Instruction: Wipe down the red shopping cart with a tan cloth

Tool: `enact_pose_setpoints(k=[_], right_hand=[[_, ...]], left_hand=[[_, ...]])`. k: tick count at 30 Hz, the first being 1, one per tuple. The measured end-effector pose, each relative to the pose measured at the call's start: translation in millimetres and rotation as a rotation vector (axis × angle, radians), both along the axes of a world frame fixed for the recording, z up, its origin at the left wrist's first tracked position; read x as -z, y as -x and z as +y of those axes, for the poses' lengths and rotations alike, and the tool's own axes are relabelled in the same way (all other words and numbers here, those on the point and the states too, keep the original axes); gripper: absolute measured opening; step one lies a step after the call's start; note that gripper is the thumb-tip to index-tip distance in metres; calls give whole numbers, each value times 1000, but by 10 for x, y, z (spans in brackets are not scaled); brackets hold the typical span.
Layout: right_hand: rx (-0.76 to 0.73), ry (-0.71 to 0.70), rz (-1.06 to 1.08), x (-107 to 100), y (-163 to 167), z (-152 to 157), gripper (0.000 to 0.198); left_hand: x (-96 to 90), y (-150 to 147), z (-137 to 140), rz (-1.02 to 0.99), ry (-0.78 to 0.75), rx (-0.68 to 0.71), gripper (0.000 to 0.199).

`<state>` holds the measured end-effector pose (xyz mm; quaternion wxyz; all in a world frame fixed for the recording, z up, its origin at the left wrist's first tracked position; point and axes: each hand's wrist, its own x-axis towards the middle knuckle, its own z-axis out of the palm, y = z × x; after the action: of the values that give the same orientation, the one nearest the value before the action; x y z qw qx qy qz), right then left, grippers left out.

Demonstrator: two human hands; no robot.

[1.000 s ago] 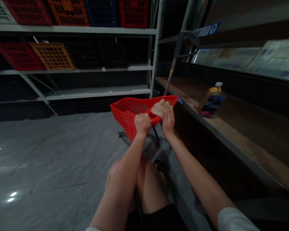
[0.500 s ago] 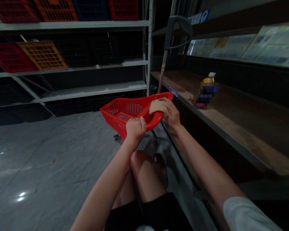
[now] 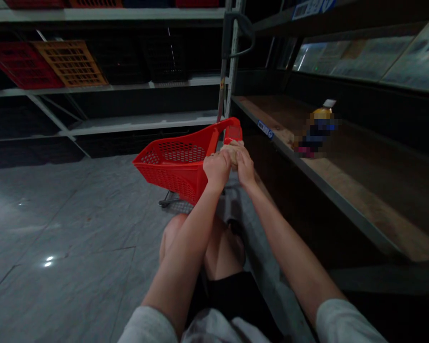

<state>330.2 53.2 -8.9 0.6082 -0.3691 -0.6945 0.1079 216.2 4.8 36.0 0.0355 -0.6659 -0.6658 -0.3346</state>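
A red plastic shopping basket with slotted sides and a loop-like handle stands on small wheels in front of my knees. A beige cloth is bunched over the near part of its handle. My left hand is closed at the left side of the cloth, close against the basket's rim; its fingertips are partly hidden. From the right, my right hand presses the same cloth, fingers wrapped over it. The two hands are almost touching. The handle section under the cloth is covered.
A capped bottle, partly blurred, stands on the wooden shelf to the right. A grey pole handle rises behind the basket. White racks hold a yellow crate, a red crate and dark crates. Tiled floor lies to the left.
My left hand has moved right and up from the basket's handle to the cloth. The right hand has shifted slightly with the cloth toward it. The basket has turned, and the view has tilted down.
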Motion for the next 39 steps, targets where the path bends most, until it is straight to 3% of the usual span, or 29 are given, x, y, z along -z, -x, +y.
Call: enact_pose_setpoints(k=[3,7,10,12,14,18,24,27,30,33,36,39], right_hand=[[9,-65,-106,-31,56,-204,56],[-24,-82,-273,-156,-82,-118,47],[-72,-61,-300,-234,-196,112,41],[-56,-50,-269,-258,-220,291,41],[-1,-48,-245,-253,-181,455,40],[108,-98,-340,-130,156,601,32],[95,-96,-569,311,1148,292,24],[71,-54,-639,421,1361,176,27],[-51,-146,-836,289,1143,252,32],[-156,-269,-1047,-14,642,461,32],[-175,-302,-1134,-326,77,678,28],[-106,-266,-1117,-504,-389,805,28]], left_hand=[[-41,271,80,-122,-44,124,51],[18,1045,123,-123,-144,190,45],[182,1634,72,32,72,47,48],[334,1859,25,137,263,-17,52],[480,1912,11,205,328,-46,56],[635,1714,100,286,243,-120,64],[632,1542,222,308,226,-116,61],[623,1574,193,319,222,-104,57],[612,1617,131,320,239,-52,54],[608,1637,83,310,249,-19,52],[607,1631,68,300,259,-2,52],[594,1614,81,293,272,24,52]])
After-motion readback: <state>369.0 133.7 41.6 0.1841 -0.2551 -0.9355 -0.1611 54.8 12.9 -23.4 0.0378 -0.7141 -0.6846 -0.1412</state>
